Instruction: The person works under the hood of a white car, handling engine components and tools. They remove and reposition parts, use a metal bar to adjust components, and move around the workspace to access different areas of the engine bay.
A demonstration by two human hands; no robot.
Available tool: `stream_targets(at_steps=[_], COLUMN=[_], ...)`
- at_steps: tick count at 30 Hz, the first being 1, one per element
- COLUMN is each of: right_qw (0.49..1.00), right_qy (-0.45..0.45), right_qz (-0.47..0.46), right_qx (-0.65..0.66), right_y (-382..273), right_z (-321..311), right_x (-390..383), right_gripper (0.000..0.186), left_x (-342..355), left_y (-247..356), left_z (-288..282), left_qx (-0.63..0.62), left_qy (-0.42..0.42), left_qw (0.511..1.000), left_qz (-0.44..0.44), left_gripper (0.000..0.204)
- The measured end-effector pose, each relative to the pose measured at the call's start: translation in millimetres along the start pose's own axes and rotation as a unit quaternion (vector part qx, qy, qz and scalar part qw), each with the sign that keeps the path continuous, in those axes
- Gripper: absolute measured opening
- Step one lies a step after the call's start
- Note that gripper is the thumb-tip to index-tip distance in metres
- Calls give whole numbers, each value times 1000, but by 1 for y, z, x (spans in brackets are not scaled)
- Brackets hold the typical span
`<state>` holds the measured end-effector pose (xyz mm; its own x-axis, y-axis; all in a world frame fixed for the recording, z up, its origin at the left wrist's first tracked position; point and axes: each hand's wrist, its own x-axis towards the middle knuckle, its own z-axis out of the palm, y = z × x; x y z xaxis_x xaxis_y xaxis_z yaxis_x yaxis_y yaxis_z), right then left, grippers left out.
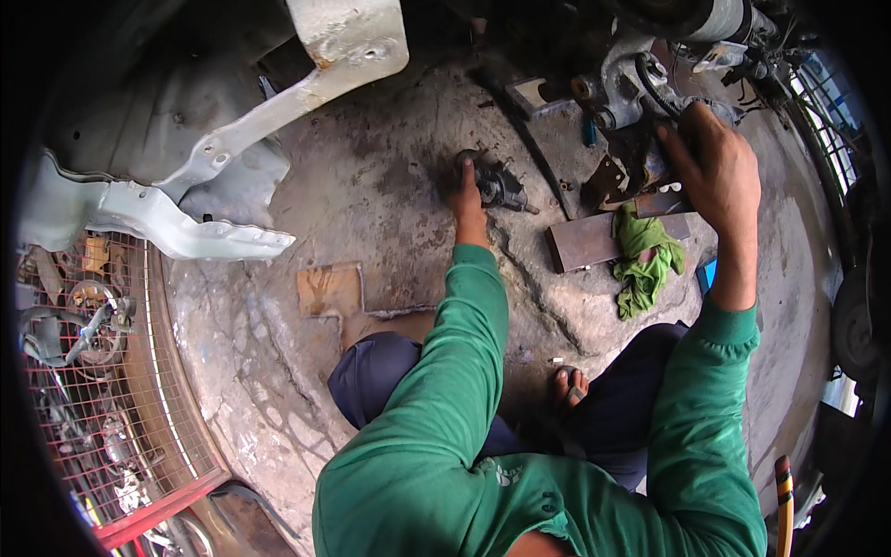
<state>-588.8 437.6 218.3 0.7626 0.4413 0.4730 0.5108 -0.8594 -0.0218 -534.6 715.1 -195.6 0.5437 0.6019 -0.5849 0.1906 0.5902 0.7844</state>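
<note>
My left hand (468, 200) is closed round a dark tool-like thing (501, 187) low over the concrete floor, with a short metal stub pointing right. Most of its fingers are hidden behind the grip. Further right, my right hand (722, 167) is bent and closed at a greasy metal car part (631, 79) with a curved black hose (652, 85). What its fingers hold is hidden. Just below that hand, a green rag (647, 263) is draped over a flat rusty metal bar (585, 243). A rusty bracket (608, 181) lies beside them.
Pale bent body metal (186, 223) juts in from the upper left. Below it stands a red wire-mesh cage (139, 371) full of parts. A long dark rod (534, 148) lies past my left hand. Flat brown cardboard (329, 290) rests near my knee, and a yellow-striped handle (785, 501) stands lower right.
</note>
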Motion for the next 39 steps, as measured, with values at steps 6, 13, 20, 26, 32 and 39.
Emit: stream_targets(at_steps=[6,13,20,26,32,39], right_qw=[996,987,930,961,986,956], right_qy=[27,8,-40,12,-46,-34], right_qz=[35,43,-315,-278,-28,-55], right_qx=[71,156,-184,6,160,288], right_y=[4,23,129,95,75,33], right_z=[-3,10,21,15,19,4], right_x=[-3,-5,-14,-14,-23,-12], right_gripper=[33,29,54,26,35,31], left_x=[1,-49,-53,-94,-131,-121], left_y=[23,34,50,39,-16,-50], left_z=[-6,-26,-171,-372,-406,-467], left_qx=[404,447,376,567,251,-72], left_qy=[12,-60,69,361,338,299], left_qw=[877,848,876,736,895,951], left_qz=[260,278,295,79,-149,-22], left_gripper=[71,58,46,67,69,57])
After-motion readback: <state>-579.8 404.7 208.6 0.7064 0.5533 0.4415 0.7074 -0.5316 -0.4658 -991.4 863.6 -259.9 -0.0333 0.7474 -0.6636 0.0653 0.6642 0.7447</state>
